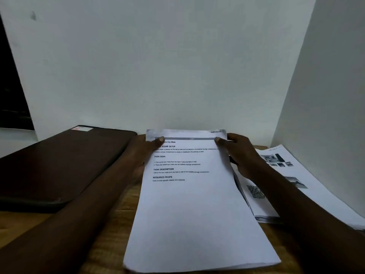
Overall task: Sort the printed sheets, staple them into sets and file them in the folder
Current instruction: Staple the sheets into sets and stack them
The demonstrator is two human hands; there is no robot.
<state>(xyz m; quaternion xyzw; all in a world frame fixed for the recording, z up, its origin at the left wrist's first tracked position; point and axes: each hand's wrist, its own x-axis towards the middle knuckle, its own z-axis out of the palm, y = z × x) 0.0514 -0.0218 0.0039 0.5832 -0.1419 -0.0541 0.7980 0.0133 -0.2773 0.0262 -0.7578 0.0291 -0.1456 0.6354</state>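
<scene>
**Both hands hold the sheets at their top corners**

A stack of printed sheets (197,210) lies lengthwise in the middle of the wooden table (106,230), its top page headed with bold lines such as "TASK GOAL" and "REQUIRED PROPS". The left hand (142,155) pinches the stack at about 11 o'clock on the page, with the thumb on top and the fingers hidden beneath. The right hand (243,155) grips the opposite corner at about 1 o'clock in the same way. A closed dark brown folder (65,161) rests flat at 9 o'clock from the stack, just beside the left forearm. At 3 o'clock, partly under the right forearm, loose sheets (284,167) printed with small photographs lie spread towards the white wall (177,66).
</scene>
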